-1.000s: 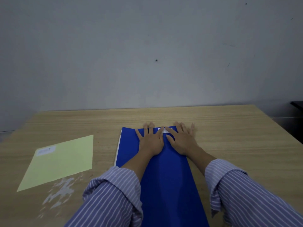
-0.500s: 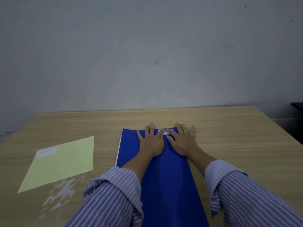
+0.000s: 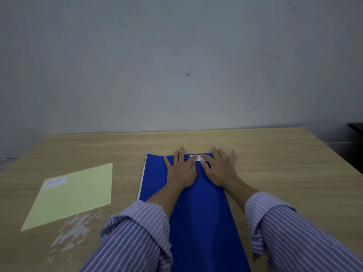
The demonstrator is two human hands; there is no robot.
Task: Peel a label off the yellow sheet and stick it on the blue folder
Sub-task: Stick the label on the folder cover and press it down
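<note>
The blue folder (image 3: pixel 198 213) lies lengthwise on the wooden table in front of me. A white label (image 3: pixel 198 158) sits near the folder's far edge, partly covered by my fingers. My left hand (image 3: pixel 181 170) lies flat on the folder with fingers spread, its index fingertip on the label. My right hand (image 3: pixel 220 169) also lies flat, its index finger pressing the label from the right. The yellow sheet (image 3: pixel 72 195) lies to the left on the table, with one white label (image 3: pixel 55 181) in its far left corner.
The wooden table (image 3: pixel 284 173) stands against a grey wall. A patch of white scuffed surface (image 3: pixel 73 230) lies just below the yellow sheet. A dark object (image 3: pixel 356 128) shows at the right edge beyond the table.
Both hands stay flat on the folder. The fingertips have shifted slightly over the label; nothing else has moved.
</note>
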